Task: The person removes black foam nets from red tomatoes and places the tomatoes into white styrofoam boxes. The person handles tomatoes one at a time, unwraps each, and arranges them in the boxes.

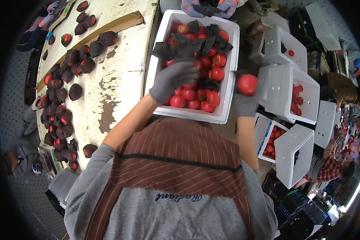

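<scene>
My right hand [245, 103], in a grey glove and blurred, holds a red tomato [247, 85] just outside the right wall of a white foam box [231, 64]. Over the left part of that box is my left hand [174, 79], also gloved; its palm side is hidden, so whether it holds anything is unclear. Bare red tomatoes [189, 94] fill the box beneath it. Black foam net sleeves [195, 45] lie across the tomatoes at the far end, some blurred beside my left fingers.
Left stands a worn white table [126, 75] with many netted tomatoes [60, 115] and a cardboard strip [120, 23]. Another person's gloved hands [210, 8] hold a black net at the box's far edge. More foam boxes [310, 99] and a person in a checked shirt [330, 163] are to the right.
</scene>
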`<act>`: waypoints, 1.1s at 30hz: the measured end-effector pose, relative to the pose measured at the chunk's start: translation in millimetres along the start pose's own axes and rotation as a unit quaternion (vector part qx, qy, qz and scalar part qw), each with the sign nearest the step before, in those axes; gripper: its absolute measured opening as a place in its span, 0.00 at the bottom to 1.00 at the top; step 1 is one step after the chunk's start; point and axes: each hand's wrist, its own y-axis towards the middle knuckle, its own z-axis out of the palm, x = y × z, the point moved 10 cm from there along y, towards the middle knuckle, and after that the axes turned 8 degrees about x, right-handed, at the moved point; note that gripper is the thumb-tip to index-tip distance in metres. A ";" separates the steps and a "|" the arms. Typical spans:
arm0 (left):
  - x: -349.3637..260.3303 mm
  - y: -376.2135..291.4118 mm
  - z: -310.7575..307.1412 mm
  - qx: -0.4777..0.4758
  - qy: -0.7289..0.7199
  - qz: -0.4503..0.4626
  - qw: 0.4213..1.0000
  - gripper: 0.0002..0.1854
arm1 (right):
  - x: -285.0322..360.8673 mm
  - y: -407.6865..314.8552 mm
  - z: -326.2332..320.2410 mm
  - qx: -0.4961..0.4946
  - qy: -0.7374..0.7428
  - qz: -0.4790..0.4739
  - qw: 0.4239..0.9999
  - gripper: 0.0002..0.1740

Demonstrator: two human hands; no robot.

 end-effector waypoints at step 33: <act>44.3 -38.9 -16.3 -0.029 -0.170 -0.174 0.970 0.28 | -13.8 -55.6 89.6 0.260 -0.565 -0.076 0.779 0.26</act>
